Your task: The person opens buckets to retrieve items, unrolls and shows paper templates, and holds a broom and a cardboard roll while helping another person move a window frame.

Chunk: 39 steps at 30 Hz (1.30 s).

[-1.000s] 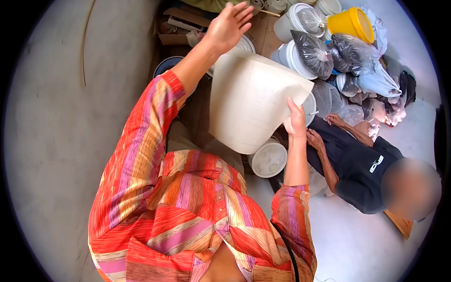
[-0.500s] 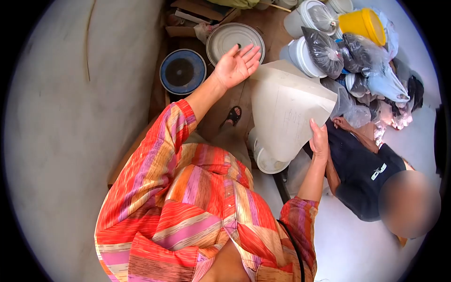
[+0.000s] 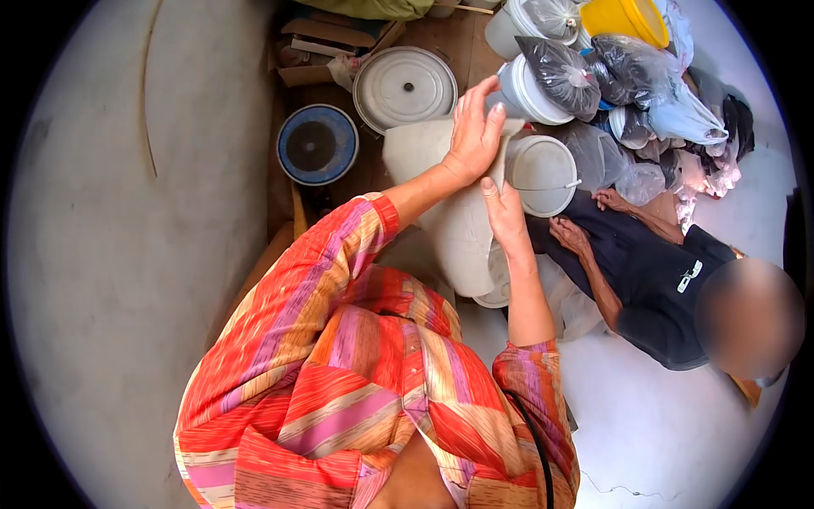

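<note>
A large cream sheet (image 3: 458,225) hangs curved in front of my body, its right edge folded or bent upright near my hands. Against its upper right part lies my left hand (image 3: 475,140), fingers stretched out and thumb apart. Just below it, my right hand (image 3: 506,216) grips the sheet's right edge with the thumb on the near side; its other fingers are partly hidden. A white lidded bucket (image 3: 543,176) stands just right of the sheet, and another pale lid (image 3: 493,295) shows under the sheet's lower end.
A round metal lid (image 3: 405,87), a blue-rimmed round container (image 3: 318,144) and a cardboard box (image 3: 307,75) lie ahead. Buckets, a yellow pail (image 3: 623,21) and plastic bags (image 3: 564,78) are piled at upper right. A person in dark clothes (image 3: 653,284) sits at the right.
My left hand has moved right and onto the sheet, close to my right hand. My right hand and the sheet have shifted left, and the sheet's right edge has turned up, uncovering the white bucket.
</note>
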### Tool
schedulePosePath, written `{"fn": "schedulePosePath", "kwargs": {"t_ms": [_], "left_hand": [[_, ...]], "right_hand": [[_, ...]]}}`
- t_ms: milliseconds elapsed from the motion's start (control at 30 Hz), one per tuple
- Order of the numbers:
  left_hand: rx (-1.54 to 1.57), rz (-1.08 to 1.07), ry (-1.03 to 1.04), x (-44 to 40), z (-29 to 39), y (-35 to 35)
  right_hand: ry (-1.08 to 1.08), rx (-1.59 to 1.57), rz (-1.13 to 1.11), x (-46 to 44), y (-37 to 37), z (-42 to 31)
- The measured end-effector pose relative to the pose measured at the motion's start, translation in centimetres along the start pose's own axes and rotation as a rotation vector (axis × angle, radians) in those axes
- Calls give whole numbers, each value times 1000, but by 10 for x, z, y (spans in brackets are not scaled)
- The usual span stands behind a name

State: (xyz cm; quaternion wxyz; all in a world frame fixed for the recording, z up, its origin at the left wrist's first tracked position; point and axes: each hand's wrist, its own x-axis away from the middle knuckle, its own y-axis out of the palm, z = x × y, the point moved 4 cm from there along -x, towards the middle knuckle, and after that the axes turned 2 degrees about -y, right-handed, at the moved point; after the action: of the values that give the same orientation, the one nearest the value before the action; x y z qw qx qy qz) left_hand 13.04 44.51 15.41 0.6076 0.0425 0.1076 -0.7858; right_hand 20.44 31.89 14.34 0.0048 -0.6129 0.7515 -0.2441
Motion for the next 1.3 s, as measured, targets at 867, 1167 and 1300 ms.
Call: {"fn": "schedulePosePath", "kwargs": {"t_ms": [867, 1167, 1300], "left_hand": [[519, 75, -756, 26, -143, -143], [1042, -555, -1285, 106, -155, -70], [1417, -213, -1419, 104, -150, -64]], "right_hand": [[227, -399, 217, 20, -81, 44], [229, -339, -60, 9, -116, 32], [274, -227, -154, 9, -123, 24]]}}
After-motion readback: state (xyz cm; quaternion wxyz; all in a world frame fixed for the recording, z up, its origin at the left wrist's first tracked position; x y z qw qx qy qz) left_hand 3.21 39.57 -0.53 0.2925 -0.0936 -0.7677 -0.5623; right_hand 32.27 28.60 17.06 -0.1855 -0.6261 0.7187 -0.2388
